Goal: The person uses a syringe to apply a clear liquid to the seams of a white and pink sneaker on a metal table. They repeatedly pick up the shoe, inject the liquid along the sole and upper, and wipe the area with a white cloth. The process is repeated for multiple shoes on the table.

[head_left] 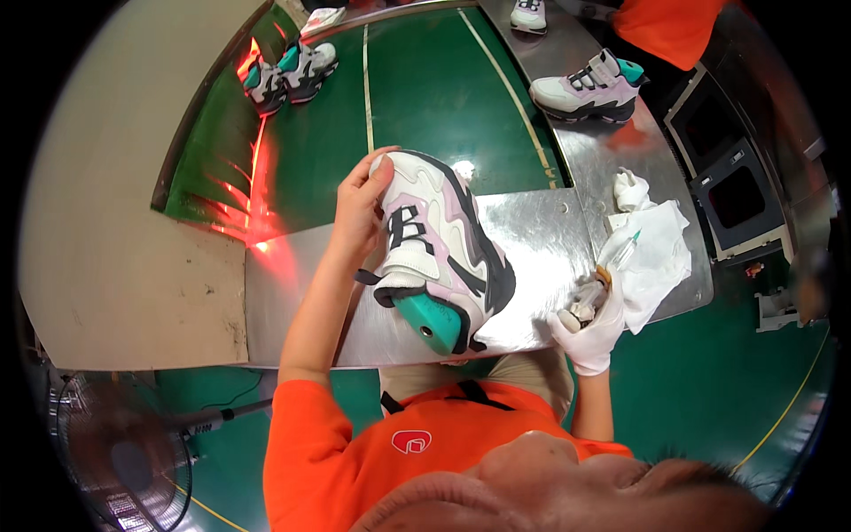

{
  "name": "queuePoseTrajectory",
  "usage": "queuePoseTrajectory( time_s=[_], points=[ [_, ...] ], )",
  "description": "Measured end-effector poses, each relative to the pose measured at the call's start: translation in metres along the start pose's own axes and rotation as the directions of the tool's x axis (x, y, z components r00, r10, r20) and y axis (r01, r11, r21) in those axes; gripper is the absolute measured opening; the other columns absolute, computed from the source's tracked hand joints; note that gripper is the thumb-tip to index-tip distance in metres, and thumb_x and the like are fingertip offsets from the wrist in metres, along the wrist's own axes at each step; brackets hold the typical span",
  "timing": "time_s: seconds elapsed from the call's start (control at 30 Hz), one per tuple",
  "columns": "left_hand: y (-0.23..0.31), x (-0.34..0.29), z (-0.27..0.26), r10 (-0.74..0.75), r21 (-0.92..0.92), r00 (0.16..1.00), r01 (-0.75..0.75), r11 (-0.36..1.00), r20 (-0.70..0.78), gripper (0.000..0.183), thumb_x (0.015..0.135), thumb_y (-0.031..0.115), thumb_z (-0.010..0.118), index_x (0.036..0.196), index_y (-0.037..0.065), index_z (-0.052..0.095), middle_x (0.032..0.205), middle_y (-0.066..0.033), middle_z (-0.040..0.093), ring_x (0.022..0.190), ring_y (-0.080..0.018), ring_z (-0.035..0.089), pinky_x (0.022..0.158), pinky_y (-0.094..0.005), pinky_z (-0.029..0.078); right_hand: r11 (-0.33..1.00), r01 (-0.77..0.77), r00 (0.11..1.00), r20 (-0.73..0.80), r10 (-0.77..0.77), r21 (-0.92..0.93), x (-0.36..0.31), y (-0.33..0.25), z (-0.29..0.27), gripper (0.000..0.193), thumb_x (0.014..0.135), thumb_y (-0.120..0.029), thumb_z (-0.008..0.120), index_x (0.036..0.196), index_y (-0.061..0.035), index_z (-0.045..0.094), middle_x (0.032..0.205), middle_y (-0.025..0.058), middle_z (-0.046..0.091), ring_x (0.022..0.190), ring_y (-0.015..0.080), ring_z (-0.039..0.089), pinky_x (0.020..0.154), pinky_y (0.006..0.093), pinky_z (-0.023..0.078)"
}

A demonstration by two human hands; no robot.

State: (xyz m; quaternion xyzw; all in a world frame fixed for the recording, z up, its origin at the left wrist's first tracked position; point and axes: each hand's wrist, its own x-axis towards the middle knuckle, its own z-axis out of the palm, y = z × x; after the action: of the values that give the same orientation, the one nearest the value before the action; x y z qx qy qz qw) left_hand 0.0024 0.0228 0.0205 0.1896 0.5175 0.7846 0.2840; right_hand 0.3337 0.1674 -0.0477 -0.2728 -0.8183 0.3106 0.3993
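Observation:
A white and lilac sneaker (pixel 443 239) with a black sole and black straps lies tilted on its side above the metal worktop, its toe pointing away from me. My bare left hand (pixel 362 199) grips it at the toe, thumb on the upper. A teal shoe last (pixel 432 324) sticks out of its opening. To the right, my right hand (pixel 596 332), in a white glove, curls around something small, partly translucent with a brownish part; its kind is unclear. A white cloth (pixel 660 253) lies beside that hand, with a teal-tipped clear applicator (pixel 629 248) over it.
A green conveyor belt (pixel 417 89) runs away beyond the metal worktop (pixel 292 293). Two sneakers (pixel 306 71) stand at its far left under red light. Another sneaker (pixel 589 89) stands on the right metal ledge, near a person in orange (pixel 669 27). A fan (pixel 124 452) stands lower left.

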Motion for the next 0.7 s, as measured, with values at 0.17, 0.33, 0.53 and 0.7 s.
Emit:
queuePoseTrajectory(
  time_s=[0.17, 0.33, 0.53, 0.7],
  points=[
    [0.019, 0.054, 0.029, -0.047, 0.202, 0.990, 0.020, 0.979, 0.132, 0.033, 0.092, 0.018, 0.072, 0.119, -0.001, 0.067, 0.103, -0.0056, 0.070, 0.090, -0.0125, 0.065, 0.079, -0.0255, 0.052, 0.993, -0.103, 0.992, -0.062, 0.107, 0.061, -0.002, -0.003, 0.003, 0.099, 0.056, -0.024, 0.089, 0.138, 0.0072, 0.042, 0.113, 0.0196, 0.062, 0.098, 0.0315, 0.064, 0.089, 0.0401, 0.052],
    [0.032, 0.206, 0.026, 0.233, 0.216, 0.971, -0.216, 0.952, -0.055, 0.030, 0.089, 0.018, 0.076, 0.111, -0.001, 0.070, 0.101, -0.0077, 0.071, 0.084, -0.0155, 0.067, 0.073, -0.0290, 0.053, 0.974, -0.219, 0.970, -0.096, 0.224, 0.060, -0.005, 0.000, 0.006, 0.101, 0.054, -0.027, 0.090, 0.136, 0.0070, 0.044, 0.110, 0.0205, 0.062, 0.097, 0.0336, 0.065, 0.088, 0.0406, 0.052],
    [-0.033, 0.392, 0.001, 0.124, -0.004, 0.749, -0.167, 0.986, -0.651, 0.030, 0.090, 0.013, 0.073, 0.107, -0.008, 0.062, 0.100, -0.0181, 0.068, 0.082, -0.0279, 0.069, 0.067, -0.0452, 0.059, 0.982, -0.173, 0.979, -0.100, 0.180, 0.078, 0.005, -0.010, 0.002, 0.097, 0.053, -0.019, 0.087, 0.133, 0.0133, 0.042, 0.087, 0.0095, 0.060, 0.062, 0.0170, 0.053, 0.066, 0.0288, 0.051],
    [-0.121, 0.411, 0.030, -0.226, -0.078, 0.894, 0.213, 0.974, -0.387, 0.032, 0.092, 0.004, 0.058, 0.119, -0.010, 0.050, 0.099, -0.0203, 0.061, 0.083, -0.0358, 0.070, 0.066, -0.0543, 0.064, 0.977, -0.212, 0.963, -0.163, 0.214, 0.032, 0.008, -0.008, 0.007, 0.098, 0.052, -0.015, 0.084, 0.134, 0.0143, 0.040, 0.080, 0.0064, 0.059, 0.056, 0.0142, 0.049, 0.059, 0.0278, 0.049]
  ],
)
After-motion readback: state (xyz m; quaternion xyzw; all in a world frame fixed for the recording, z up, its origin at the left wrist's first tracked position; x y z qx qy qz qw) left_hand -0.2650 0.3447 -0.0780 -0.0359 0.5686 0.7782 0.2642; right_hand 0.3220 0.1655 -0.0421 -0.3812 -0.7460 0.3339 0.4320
